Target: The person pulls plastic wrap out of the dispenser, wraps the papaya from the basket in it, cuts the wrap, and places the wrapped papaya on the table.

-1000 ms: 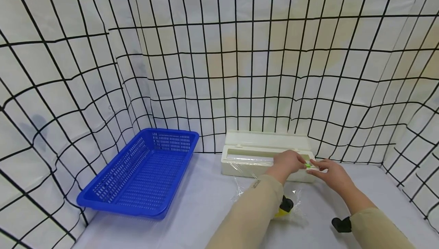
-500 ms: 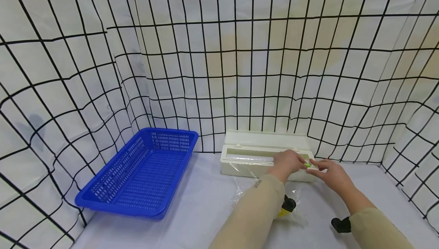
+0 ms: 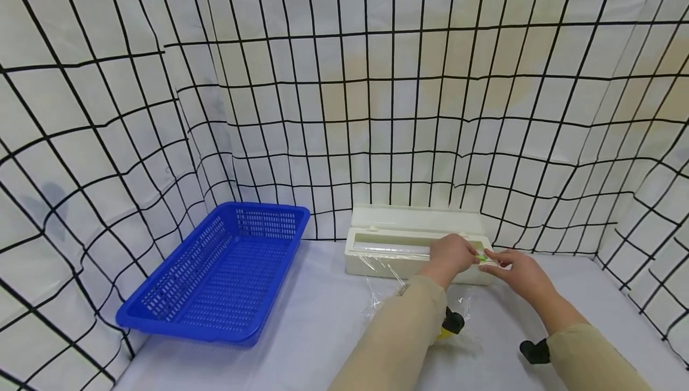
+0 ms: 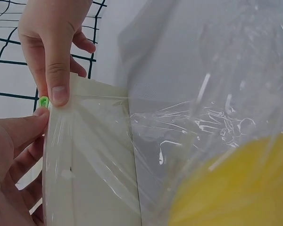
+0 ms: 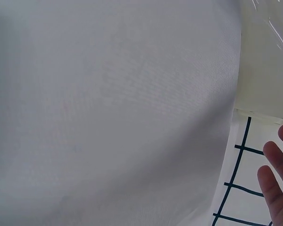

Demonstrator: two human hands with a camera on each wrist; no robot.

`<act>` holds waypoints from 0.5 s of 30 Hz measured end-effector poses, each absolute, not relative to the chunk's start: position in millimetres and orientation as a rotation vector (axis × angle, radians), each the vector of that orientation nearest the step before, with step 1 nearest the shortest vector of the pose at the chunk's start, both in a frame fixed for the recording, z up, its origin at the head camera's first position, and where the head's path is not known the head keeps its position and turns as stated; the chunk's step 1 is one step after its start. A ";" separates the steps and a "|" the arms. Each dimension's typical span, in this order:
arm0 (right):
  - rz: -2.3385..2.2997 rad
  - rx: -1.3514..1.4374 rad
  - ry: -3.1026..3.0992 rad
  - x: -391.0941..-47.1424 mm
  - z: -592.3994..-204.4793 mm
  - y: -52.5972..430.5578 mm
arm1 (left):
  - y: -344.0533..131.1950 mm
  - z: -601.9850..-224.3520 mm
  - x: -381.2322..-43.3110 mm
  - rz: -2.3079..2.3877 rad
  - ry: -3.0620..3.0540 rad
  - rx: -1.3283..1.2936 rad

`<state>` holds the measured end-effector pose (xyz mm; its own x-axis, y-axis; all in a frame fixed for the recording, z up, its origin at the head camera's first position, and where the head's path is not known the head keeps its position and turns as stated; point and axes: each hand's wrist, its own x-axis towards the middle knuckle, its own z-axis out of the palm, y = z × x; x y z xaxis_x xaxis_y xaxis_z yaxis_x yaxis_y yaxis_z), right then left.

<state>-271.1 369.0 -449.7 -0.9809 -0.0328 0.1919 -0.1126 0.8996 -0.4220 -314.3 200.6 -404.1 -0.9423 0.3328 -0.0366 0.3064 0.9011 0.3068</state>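
Observation:
A cream plastic-wrap dispenser point(image 3: 382, 264) stands with its lid raised and a wrap roll point(image 3: 393, 249) inside. Near its right end, my left hand point(image 3: 451, 253) pinches the small green cutter slider point(image 4: 44, 101) with thumb and fingers. My right hand point(image 3: 524, 274) grips the dispenser's right end, its thumb pressing the front top edge. Clear plastic wrap point(image 4: 207, 122) stretches from the dispenser's front down over the table. Beneath the wrap lies a rounded yellow thing point(image 4: 240, 188), mostly hidden by the left forearm in the head view.
To the left is a blue perforated plastic basket point(image 3: 215, 331) on the white table point(image 3: 307, 343). Black grid lines mark the white cloth walls point(image 3: 377, 98) close behind the dispenser. A small black camera point(image 3: 535, 352) sits at the right wrist.
The left hand has shifted very slightly left at the slider. The right hand keeps its grip, and the head view has drifted a little.

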 end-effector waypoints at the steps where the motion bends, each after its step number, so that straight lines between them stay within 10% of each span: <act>1: 0.654 0.112 -2.882 -270.8 -449.9 368.9 | 200.8 -404.2 -313.8 0.457 2.979 0.508; 15: 0.661 0.121 -2.879 -270.0 -448.9 367.2 | 198.5 -405.8 -314.5 0.539 2.959 0.526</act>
